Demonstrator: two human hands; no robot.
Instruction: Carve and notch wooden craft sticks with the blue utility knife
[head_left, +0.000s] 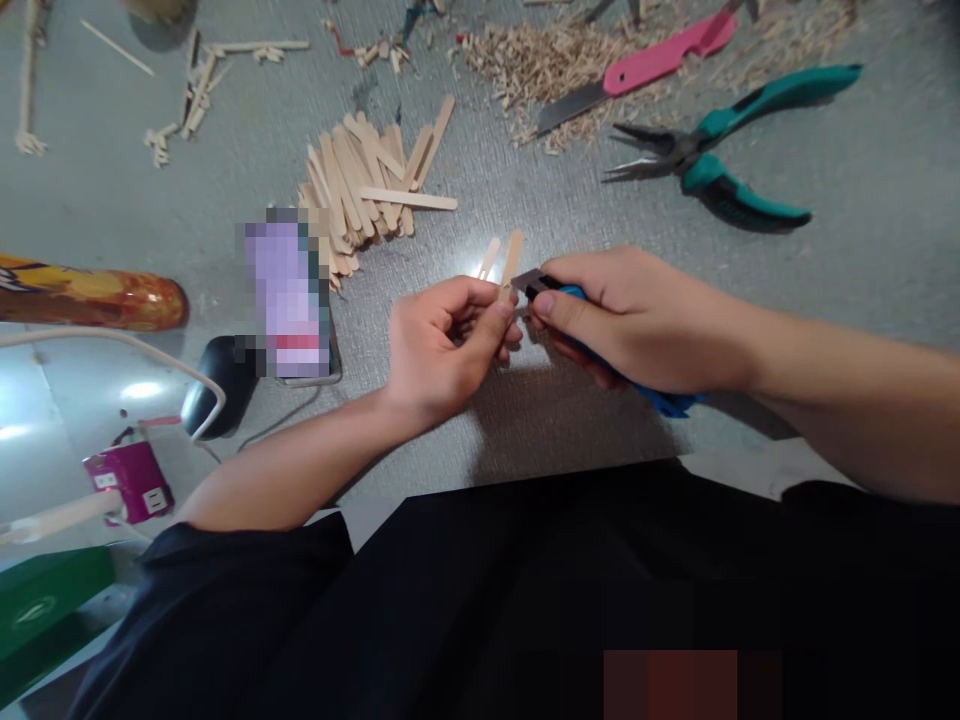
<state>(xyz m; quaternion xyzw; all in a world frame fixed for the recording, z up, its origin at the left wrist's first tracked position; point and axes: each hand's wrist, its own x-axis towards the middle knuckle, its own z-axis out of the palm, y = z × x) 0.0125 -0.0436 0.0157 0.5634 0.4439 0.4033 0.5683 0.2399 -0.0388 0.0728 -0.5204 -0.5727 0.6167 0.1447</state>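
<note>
Pinched between the thumb and fingers of my left hand (450,335) is a wooden craft stick (512,258), its rounded end pointing away from me. My right hand (645,315) is wrapped round a blue utility knife (574,292), whose short blade meets the stick just above my left thumb. A second pale stick piece (489,256) with a slot cut in it shows just behind my left fingers; whether it is held or lies on the table I cannot tell. Beyond my hands is a heap of craft sticks (352,185).
Teal-handled pliers (701,155) and a pink-handled saw (637,70) lie at the back right, beside wood shavings (525,70). On the left are a phone (289,300), a black mouse (223,385), an orange can-like tube (112,295), cables and a purple power adapter (131,482). Joined stick pieces (199,95) lie farther back.
</note>
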